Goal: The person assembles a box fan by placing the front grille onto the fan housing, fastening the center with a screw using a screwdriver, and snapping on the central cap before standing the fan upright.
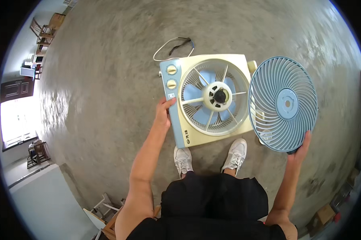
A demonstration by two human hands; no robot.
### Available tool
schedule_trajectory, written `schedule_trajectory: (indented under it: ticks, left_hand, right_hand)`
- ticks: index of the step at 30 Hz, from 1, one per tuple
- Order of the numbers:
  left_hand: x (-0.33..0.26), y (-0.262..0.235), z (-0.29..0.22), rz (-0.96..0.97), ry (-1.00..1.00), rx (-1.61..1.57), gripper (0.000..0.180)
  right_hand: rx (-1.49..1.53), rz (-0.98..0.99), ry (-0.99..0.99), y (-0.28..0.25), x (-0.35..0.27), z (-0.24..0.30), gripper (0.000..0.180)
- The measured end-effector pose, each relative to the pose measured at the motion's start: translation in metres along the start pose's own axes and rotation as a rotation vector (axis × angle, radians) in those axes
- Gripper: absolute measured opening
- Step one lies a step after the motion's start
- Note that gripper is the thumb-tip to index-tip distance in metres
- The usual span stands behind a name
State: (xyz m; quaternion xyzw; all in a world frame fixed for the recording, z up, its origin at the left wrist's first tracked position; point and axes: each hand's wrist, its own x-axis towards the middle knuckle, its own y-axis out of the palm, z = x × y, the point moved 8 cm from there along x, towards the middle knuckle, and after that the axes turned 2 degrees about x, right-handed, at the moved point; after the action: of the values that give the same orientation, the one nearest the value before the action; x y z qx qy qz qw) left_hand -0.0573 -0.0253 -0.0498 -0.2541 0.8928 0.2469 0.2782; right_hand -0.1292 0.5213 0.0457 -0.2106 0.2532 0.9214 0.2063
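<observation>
A cream box fan (237, 127) with a blue side panel (178, 127) lies on the floor before my feet, its front uncovered. Pale blue blades (192, 93) and the spoked hub (212, 96) show inside its round opening. My left hand (163, 113) grips the fan's left edge, thumb on the panel below two cream knobs (171, 77). To the right, my right hand (300, 149) holds a round blue fan grille (288, 109) by its lower right rim. The grille is off the fan and overlaps its right edge in view. A small dark thing beside my right fingers cannot be made out.
A white and black cord (170, 43) loops on the concrete floor (116, 52) beyond the fan. My white shoes (183, 159) stand just below it. Chairs (46, 34) line the far left, a pale panel (44, 202) stands at lower left, and a cardboard box (324, 215) sits at lower right.
</observation>
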Motion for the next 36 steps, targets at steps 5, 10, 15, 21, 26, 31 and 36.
schedule_trajectory:
  ticks: [5,10,15,21,26,31,36]
  left_hand:
    - [0.004,0.003,0.000,-0.009,-0.130,-0.133,0.041]
    - [0.003,0.015,0.009,0.015,-0.147,-0.105,0.044]
    - [-0.009,0.013,-0.008,-0.114,-0.090,0.207,0.047]
    - [-0.058,0.078,-0.090,-0.215,0.545,0.718,0.046]
    - [-0.097,0.185,-0.124,0.302,0.413,0.380,0.054]
    - [-0.093,0.227,-0.132,0.545,0.080,-0.253,0.073]
    - [-0.069,0.190,-0.098,0.272,0.164,-0.187,0.037]
  right_hand:
    - [-0.105,-0.105,-0.046,0.043,0.000,0.025,0.066]
    - [-0.144,0.005,-0.116,0.072,-0.004,0.047,0.062]
    - [-0.079,0.183,-0.183,0.105,-0.020,0.048,0.038]
    - [-0.264,0.414,-0.556,0.148,-0.031,0.074,0.034]
    - [-1.010,0.510,-1.310,0.277,-0.092,0.087,0.028]
    - [-1.303,0.762,-1.344,0.306,-0.127,0.022,0.027]
    - [-1.318,0.996,-1.283,0.294,-0.157,-0.032,0.024]
